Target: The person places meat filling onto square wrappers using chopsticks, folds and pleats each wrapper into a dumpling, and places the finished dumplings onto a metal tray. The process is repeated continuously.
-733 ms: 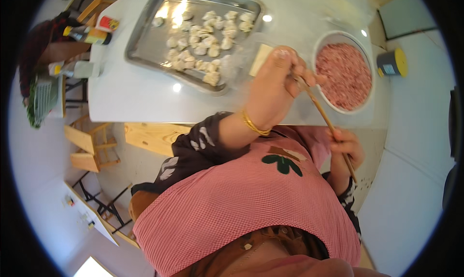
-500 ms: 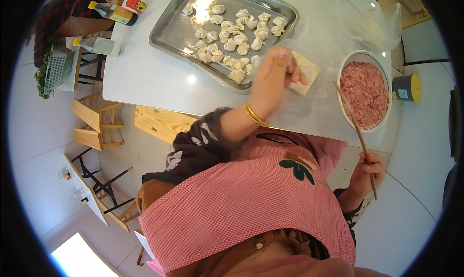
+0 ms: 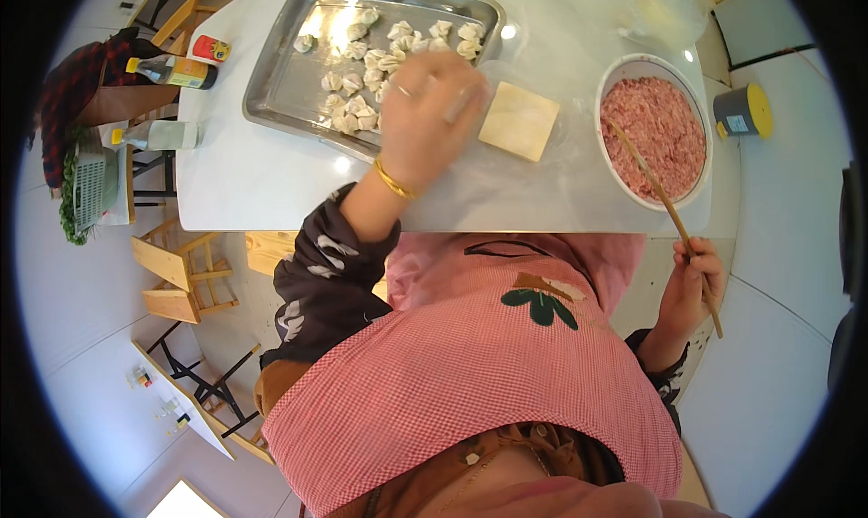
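Observation:
My left hand [image 3: 431, 113], a gold bangle at its wrist, hangs over the near right edge of the metal tray [image 3: 264, 98]. Its fingers are curled; whatever they hold is hidden under the hand. Several folded wontons [image 3: 355, 114] lie in the tray. Beside the hand sits a stack of square dough wrappers [image 3: 520, 122] on clear plastic. At the right, my right hand [image 3: 693, 283] is closed around a thin wooden chopstick [image 3: 665, 197]. The chopstick's tip rests in the pink minced meat [image 3: 658, 125], which fills a white bowl [image 3: 604, 161].
Two yellow-capped bottles, one dark [image 3: 176, 70] and one clear [image 3: 163, 136], stand at the table's left with a red can [image 3: 211, 48]. A plastic bag [image 3: 655, 16] lies behind the bowl. Another person's plaid sleeve [image 3: 68, 84] and a basket of greens [image 3: 90, 188] are far left.
My left hand has moved left from the wrapper stack to over the tray, uncovering the stack. My right hand still holds the chopstick in the meat. The whole view has shifted slightly.

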Demonstrator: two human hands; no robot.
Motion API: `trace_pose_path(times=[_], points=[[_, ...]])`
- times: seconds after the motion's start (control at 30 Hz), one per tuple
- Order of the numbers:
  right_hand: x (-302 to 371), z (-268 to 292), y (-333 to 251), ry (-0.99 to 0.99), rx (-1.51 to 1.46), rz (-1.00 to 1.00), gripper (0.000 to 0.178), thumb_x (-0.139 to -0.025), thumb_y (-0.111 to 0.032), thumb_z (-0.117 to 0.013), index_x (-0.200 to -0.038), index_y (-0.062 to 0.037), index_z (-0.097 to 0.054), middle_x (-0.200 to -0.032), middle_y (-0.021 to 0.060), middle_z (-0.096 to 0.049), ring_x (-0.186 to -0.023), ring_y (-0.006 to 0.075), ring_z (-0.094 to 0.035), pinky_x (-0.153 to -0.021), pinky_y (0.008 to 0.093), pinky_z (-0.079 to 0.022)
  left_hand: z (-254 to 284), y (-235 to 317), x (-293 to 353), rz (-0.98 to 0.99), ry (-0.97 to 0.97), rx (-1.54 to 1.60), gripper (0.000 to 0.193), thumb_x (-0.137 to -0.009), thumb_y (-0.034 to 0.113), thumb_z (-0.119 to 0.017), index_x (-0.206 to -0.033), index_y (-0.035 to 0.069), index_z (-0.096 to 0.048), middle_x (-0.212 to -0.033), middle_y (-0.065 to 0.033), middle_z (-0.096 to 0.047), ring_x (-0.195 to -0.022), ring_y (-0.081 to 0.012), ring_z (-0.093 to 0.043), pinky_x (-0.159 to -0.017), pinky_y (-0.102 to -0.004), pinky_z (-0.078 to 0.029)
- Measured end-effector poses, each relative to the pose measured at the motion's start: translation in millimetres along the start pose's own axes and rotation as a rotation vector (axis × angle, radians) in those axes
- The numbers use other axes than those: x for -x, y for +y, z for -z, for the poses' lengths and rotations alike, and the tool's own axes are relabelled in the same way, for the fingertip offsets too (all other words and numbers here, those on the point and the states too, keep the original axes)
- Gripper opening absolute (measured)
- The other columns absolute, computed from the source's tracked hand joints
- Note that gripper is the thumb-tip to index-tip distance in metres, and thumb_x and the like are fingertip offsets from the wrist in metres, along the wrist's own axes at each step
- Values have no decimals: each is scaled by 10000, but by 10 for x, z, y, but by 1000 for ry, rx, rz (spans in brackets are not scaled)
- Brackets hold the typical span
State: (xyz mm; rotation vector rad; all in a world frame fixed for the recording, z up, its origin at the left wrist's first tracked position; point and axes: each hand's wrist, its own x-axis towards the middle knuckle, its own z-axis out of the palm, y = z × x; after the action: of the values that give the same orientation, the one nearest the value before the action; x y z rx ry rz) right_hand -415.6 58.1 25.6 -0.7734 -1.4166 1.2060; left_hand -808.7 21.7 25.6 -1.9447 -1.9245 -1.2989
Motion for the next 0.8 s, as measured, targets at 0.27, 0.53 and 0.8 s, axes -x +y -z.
trace_pose_path(times=[0.27, 0.53, 0.8], points=[[-38, -46, -71, -29, -36, 30, 112, -912, -98, -587, -943, 9, -591, -1100, 188, -584, -862, 231, -625, -724, 310, -474, -354, 203, 139, -14, -357, 116, 184, -676, 105, -735, -819, 86, -621, -888, -67, -574, -908, -279, -538, -800, -371, -466], [-51, -53, -61, -25, -90, 30, 109, -925, -88, -561, -957, 13, -584, -1114, 186, -577, -864, 224, -619, -736, 301, -467, -373, 32, 76, -13, -455, 206, 109, -716, 120, -715, -781, 61, -651, -835, -72, -609, -852, -293, -560, -782, -378, -464], [-91, -42, -60, -34, -95, 38, 128, -941, -103, -531, -960, 15, -576, -1100, 194, -579, -864, 220, -617, -735, 298, -458, -349, 182, 61, 382, -221, 589, 108, -867, 139, -610, -927, 50, -592, -877, -59, -634, -887, -224, -594, -757, -338, -476]])
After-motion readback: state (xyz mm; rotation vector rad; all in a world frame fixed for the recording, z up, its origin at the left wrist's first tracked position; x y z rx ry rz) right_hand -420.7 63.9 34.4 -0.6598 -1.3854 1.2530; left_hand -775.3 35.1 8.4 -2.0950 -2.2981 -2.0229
